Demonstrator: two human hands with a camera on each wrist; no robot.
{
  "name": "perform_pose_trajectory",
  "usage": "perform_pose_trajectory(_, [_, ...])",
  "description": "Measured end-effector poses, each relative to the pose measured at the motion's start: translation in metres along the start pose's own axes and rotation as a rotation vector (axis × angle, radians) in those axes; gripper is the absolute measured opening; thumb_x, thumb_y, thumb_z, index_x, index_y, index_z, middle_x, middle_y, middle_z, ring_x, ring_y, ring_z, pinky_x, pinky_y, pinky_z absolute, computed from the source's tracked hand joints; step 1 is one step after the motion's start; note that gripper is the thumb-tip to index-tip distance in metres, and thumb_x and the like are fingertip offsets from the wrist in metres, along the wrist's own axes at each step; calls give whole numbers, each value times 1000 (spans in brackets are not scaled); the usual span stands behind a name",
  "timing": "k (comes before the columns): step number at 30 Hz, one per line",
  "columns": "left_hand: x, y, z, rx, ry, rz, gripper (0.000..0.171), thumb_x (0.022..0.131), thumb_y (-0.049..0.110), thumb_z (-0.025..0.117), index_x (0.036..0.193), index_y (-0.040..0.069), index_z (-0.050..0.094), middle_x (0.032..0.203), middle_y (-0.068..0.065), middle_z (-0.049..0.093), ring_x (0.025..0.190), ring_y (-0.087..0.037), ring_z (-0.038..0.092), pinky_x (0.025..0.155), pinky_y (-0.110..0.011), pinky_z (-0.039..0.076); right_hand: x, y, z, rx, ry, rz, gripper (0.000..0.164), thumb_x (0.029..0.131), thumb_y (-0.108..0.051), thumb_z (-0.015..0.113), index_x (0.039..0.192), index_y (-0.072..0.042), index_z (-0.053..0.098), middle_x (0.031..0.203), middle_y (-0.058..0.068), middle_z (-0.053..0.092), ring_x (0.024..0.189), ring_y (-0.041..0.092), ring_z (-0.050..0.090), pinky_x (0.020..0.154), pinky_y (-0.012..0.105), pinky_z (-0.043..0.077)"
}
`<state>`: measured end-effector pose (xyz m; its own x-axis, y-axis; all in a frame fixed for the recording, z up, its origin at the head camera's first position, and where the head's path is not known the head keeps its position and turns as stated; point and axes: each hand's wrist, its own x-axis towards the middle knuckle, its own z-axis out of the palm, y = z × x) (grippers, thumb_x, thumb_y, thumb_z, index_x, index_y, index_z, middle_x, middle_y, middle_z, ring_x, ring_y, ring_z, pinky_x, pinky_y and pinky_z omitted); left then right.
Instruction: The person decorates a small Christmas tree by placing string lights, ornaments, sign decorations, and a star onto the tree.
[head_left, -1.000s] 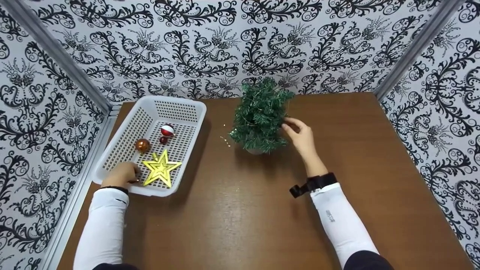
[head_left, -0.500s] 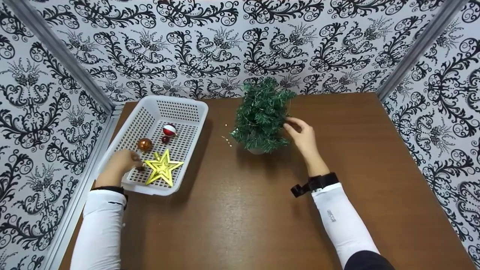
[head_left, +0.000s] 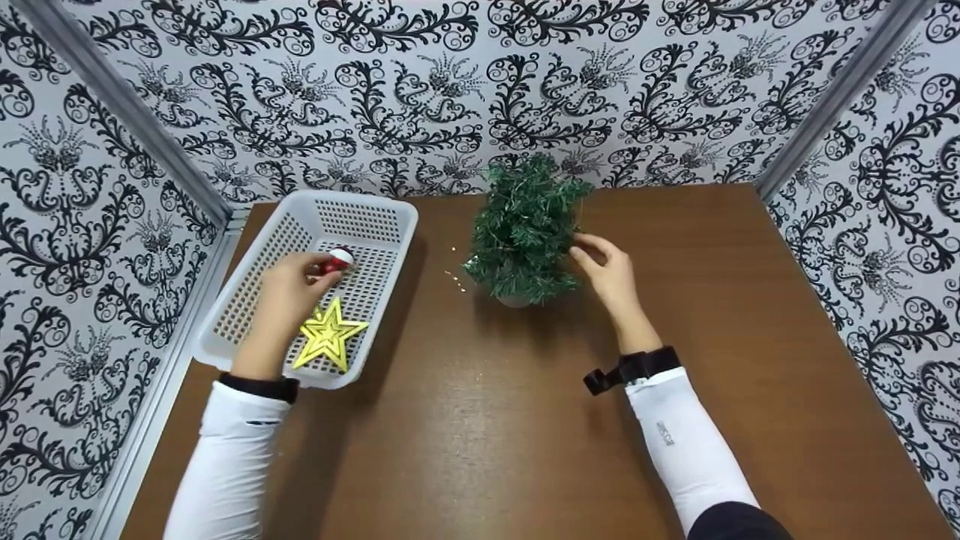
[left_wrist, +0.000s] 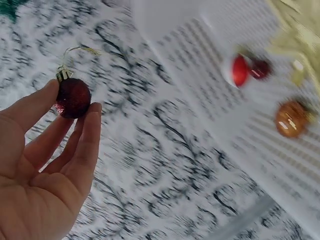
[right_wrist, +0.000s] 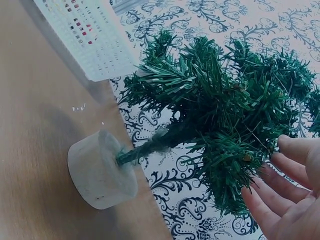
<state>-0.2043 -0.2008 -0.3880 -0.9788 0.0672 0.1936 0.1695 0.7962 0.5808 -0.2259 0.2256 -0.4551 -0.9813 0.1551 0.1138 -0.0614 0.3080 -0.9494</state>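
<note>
Between thumb and fingertips, my left hand (head_left: 289, 292) pinches a small dark red glittery bauble (left_wrist: 73, 98) with a gold cap and a loop of gold string. It is over the white basket, apart from the basket's contents in the left wrist view. My right hand (head_left: 609, 277) is at the right side of a small green artificial Christmas tree (head_left: 525, 225), its fingertips right at the outer branches. In the right wrist view, those fingers (right_wrist: 262, 212) are spread and loosely bent beside the twigs. The tree stands upright on a round pale base (right_wrist: 102, 170).
The white perforated basket (head_left: 405, 225) is on the left of the brown table (head_left: 480, 420). It holds a gold star (head_left: 330, 335), a red and white bauble (head_left: 342, 256), an orange bauble (left_wrist: 291, 119) and a small dark red one (left_wrist: 260, 69). Patterned walls (head_left: 420, 97) surround the table.
My left hand has come up from the basket's near left corner, moving right and away from me with the dark red bauble. The right hand stays beside the tree.
</note>
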Motion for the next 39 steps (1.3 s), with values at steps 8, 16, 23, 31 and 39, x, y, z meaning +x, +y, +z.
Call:
perform_pose_trajectory(8, [-13, 37, 29, -195, 136, 138, 28, 78, 7, 74, 103, -3, 67, 97, -19, 65, 89, -29, 66, 78, -35, 56, -12, -6, -3, 53, -6, 19, 38, 91, -21, 61, 126, -5, 58, 130, 12, 57, 117, 24, 56, 89, 22, 48])
perform_pose_trajectory(16, [-39, 65, 56, -308, 162, 241, 29, 76, 8, 76, 102, 0, 68, 99, -16, 67, 89, -26, 66, 77, -31, 57, -62, -37, 5, 43, 168, -161, 39, 88, -6, 62, 124, 6, 55, 131, 23, 52, 122, 32, 49, 102, 40, 42])
perform_pose_trajectory(23, [-61, 78, 89, -417, 159, 307, 30, 75, 9, 76, 101, 0, 67, 98, -14, 66, 85, -24, 66, 76, -26, 56, -102, -15, 41, -104, 339, -648, 45, 72, 5, 74, 116, 3, 62, 120, 22, 59, 115, 34, 54, 106, 28, 39])
perform_pose_trajectory(31, [-84, 89, 131, -648, 75, 117, 30, 78, 17, 75, 104, 5, 67, 102, -13, 65, 89, -23, 67, 79, -28, 56, -142, -6, 75, 216, -33, -483, 45, 78, 7, 67, 122, 6, 56, 124, 24, 57, 115, 16, 56, 99, 29, 46])
perform_pose_trajectory(39, [-93, 94, 156, -820, 59, -31, 31, 79, 11, 73, 106, -1, 65, 104, -18, 64, 93, -20, 65, 83, -26, 55, -146, 2, 88, 542, -226, -38, 44, 86, -5, 64, 123, 13, 51, 122, 23, 59, 108, 12, 61, 91, 24, 50])
